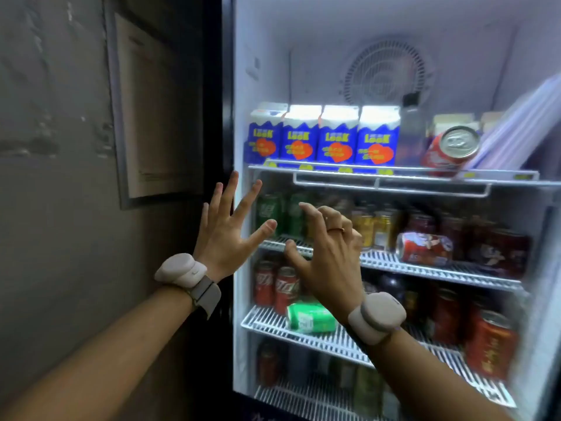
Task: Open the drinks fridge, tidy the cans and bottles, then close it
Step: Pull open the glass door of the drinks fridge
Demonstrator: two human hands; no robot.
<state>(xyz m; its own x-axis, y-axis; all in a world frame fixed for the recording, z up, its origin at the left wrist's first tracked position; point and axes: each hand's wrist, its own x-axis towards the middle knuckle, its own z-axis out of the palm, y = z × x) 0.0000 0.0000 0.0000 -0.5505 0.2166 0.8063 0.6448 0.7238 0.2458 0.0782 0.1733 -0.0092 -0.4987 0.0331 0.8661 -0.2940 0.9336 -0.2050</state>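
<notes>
The drinks fridge stands open, lit inside. Its top shelf holds several blue milk cartons and a red can tipped on its side. On the second shelf upright green cans, yellow cans and dark red cans stand behind another fallen red can. A green can lies on its side on the third shelf beside upright red cans. My left hand is spread wide by the fridge's left edge. My right hand hovers with fingers apart before the second shelf, holding nothing.
A grey wall with a framed notice is on the left. The fridge's black frame runs down beside my left hand. A sheaf of pale sheets leans at the top shelf's right. A fan grille is on the back wall.
</notes>
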